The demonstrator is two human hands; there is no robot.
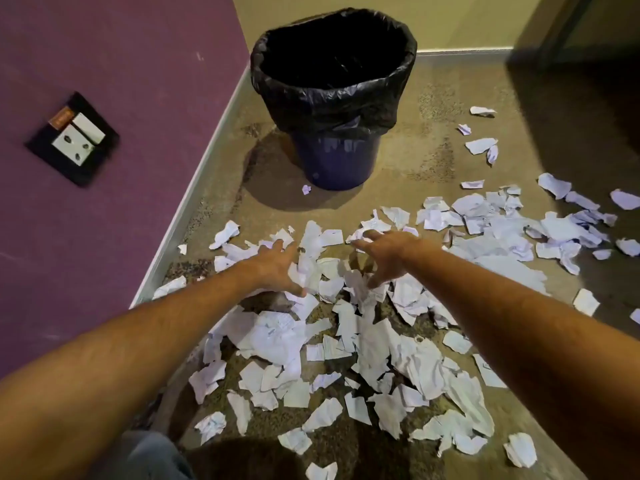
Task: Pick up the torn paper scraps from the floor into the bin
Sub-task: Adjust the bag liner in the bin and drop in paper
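Torn white paper scraps [349,341] lie thick on the speckled brown floor [433,133] in front of the dark blue round bin lined with a black plastic bag [332,98], spreading off to the bin's right as well, with one tiny piece just beside the bin's base; nothing pale shows inside the liner, so the job looks barely begun. Scooping loose, light pieces between two palms could go wrong on the lift: scraps may slip out between the hands or flutter down short of the bin, and the liner's folded rim could catch a few. Both bare forearms reach forward toward the bin, hands low over the pile's nearer-to-bin edge. The left hand [277,268] is spread, fingers splayed, its thumb side resting against crumpled scraps but closed on nothing. The right hand [384,254] is likewise open, fingers curved downward onto the paper, gripping nothing yet.
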